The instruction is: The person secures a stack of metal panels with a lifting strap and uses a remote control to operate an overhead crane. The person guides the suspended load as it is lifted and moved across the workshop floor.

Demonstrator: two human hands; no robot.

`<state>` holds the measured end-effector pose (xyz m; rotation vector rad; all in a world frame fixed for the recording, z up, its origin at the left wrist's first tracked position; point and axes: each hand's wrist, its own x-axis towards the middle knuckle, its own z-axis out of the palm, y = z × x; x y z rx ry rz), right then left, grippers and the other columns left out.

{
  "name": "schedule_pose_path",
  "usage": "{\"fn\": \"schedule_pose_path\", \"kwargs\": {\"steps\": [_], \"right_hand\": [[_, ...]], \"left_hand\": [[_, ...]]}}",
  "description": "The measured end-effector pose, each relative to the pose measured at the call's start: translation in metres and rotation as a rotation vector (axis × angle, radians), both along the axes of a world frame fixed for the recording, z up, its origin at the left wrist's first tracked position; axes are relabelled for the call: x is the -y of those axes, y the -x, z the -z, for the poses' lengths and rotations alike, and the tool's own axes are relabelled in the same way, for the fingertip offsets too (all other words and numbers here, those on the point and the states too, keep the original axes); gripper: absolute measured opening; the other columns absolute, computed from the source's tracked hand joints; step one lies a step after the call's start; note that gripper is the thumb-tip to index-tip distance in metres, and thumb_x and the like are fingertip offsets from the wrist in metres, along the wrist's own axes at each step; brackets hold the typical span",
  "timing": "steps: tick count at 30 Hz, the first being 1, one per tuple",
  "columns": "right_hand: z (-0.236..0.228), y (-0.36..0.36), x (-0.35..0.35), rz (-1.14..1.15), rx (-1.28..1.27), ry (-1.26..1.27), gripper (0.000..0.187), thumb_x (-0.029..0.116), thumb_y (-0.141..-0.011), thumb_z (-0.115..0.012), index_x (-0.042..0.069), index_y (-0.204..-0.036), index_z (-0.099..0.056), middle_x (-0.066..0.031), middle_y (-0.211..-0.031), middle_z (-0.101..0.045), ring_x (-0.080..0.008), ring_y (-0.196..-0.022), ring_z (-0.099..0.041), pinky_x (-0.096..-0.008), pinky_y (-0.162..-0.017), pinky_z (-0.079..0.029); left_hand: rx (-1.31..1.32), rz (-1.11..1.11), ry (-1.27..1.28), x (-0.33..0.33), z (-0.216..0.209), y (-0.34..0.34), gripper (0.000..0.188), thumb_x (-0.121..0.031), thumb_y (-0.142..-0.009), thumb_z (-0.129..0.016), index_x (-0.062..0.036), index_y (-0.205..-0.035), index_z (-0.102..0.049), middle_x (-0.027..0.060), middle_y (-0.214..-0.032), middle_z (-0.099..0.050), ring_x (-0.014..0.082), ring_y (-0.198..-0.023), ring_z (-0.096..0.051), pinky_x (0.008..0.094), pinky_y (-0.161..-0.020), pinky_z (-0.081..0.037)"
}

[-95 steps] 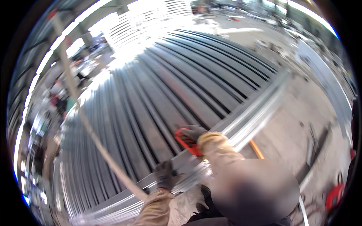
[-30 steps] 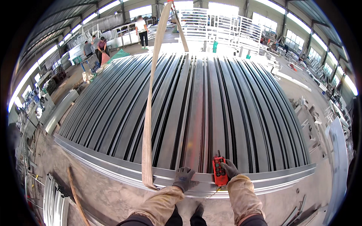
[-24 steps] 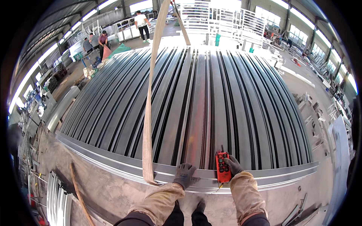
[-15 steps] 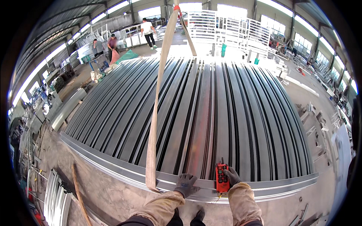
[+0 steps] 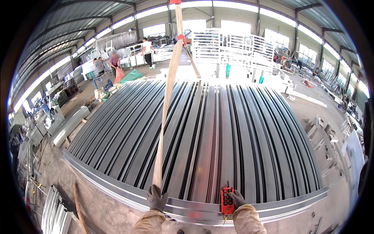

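My right hand [image 5: 237, 199], in a grey glove, is closed round a red crane remote control [image 5: 227, 200] with dark buttons, its thumb at the button side. My gloved left hand [image 5: 156, 199] lies over the lower end of a beige lifting sling [image 5: 164, 128], fingers pointing away from me and thumb spread aside. The sling runs up taut from the near edge to a red-wrapped joint. Both hands are at the near edge of a wide stack of grey ribbed metal panels [image 5: 183, 144]. The sling's stretch below my left hand is hidden.
White metal racks [image 5: 206, 48] stand beyond the stack. Several people are at the far left, one in a white top [image 5: 147, 52], near a green sheet [image 5: 131, 76]. A wooden strip [image 5: 80, 208] and shiny metal profiles [image 5: 54, 212] lie at the near left. Metal offcuts [image 5: 327, 132] lie at the right.
My left hand has moved left along the panel edge, onto the sling's lower end. The remote control stays in my right hand. The view has tilted up, showing more of the sling's top.
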<state>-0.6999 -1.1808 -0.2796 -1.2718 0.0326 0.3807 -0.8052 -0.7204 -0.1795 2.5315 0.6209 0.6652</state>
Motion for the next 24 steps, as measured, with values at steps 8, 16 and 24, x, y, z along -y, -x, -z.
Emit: {"fn": "schedule_pose_path", "kwargs": {"steps": [8, 16, 24], "right_hand": [[-0.04, 0.014, -0.017, 0.088, 0.007, 0.123, 0.024, 0.021, -0.103, -0.064, 0.001, -0.116, -0.063, -0.0051, -0.097, -0.07, -0.0125, -0.083, -0.069, -0.0305, -0.075, -0.06], [-0.034, 0.008, -0.017, 0.134, -0.032, -0.018, 0.023, 0.022, -0.104, -0.063, 0.002, -0.117, -0.064, -0.0019, -0.094, -0.071, -0.0117, -0.077, -0.069, -0.0302, -0.072, -0.061], [-0.012, -0.016, 0.011, 0.317, 0.042, -0.012, 0.027, 0.02, -0.104, -0.062, 0.003, -0.125, -0.062, -0.0044, -0.1, -0.071, -0.0132, -0.082, -0.071, -0.0305, -0.073, -0.062]], "left_hand": [[-0.008, 0.12, 0.055, -0.04, 0.042, -0.017, 0.099, -0.039, -0.079, -0.082, 0.0019, -0.153, -0.03, 0.0268, -0.134, -0.051, 0.0496, -0.116, -0.056, 0.0573, -0.095, -0.05], [-0.077, 0.156, -0.07, -0.04, 0.051, -0.025, 0.107, -0.049, -0.077, -0.079, 0.0062, -0.154, -0.029, 0.0276, -0.132, -0.053, 0.0478, -0.121, -0.054, 0.059, -0.103, -0.042], [-0.121, 0.247, -0.056, -0.031, 0.051, -0.038, 0.103, -0.048, -0.077, -0.079, 0.0091, -0.149, -0.033, 0.0294, -0.135, -0.053, 0.0471, -0.125, -0.05, 0.058, -0.112, -0.035]]}}
